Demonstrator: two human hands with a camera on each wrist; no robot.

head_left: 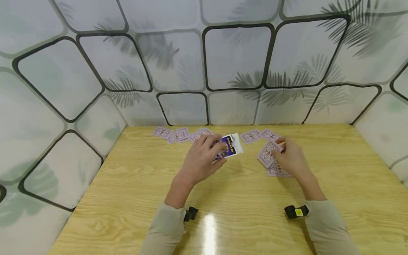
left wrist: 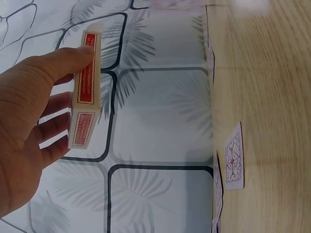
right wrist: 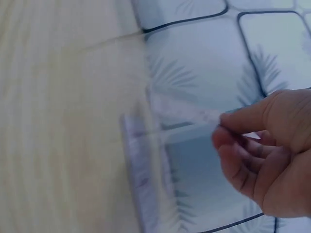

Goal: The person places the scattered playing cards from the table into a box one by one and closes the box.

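Note:
My left hand point(head_left: 200, 159) grips a playing-card box point(head_left: 228, 146), purple and yellow on its face, with a white flap standing out at its right end. In the left wrist view, the box's narrow side point(left wrist: 87, 73) shows a red label under my thumb. Over to the right, my right hand point(head_left: 291, 159) pinches a playing card point(head_left: 268, 153) by its edge, its patterned back facing up. That card is tilted above another card point(head_left: 276, 170) lying on the table. The right wrist view is blurred, but the pinched card point(right wrist: 184, 110) shows between thumb and fingers.
Several patterned cards lie face down along the back of the wooden table point(head_left: 143, 184): one at the far left point(head_left: 162, 132), overlapping cards point(head_left: 178, 135), a card by the left hand point(head_left: 200, 134), and two more point(head_left: 251, 136) further right. A patterned cloth wall point(head_left: 236, 60) stands behind.

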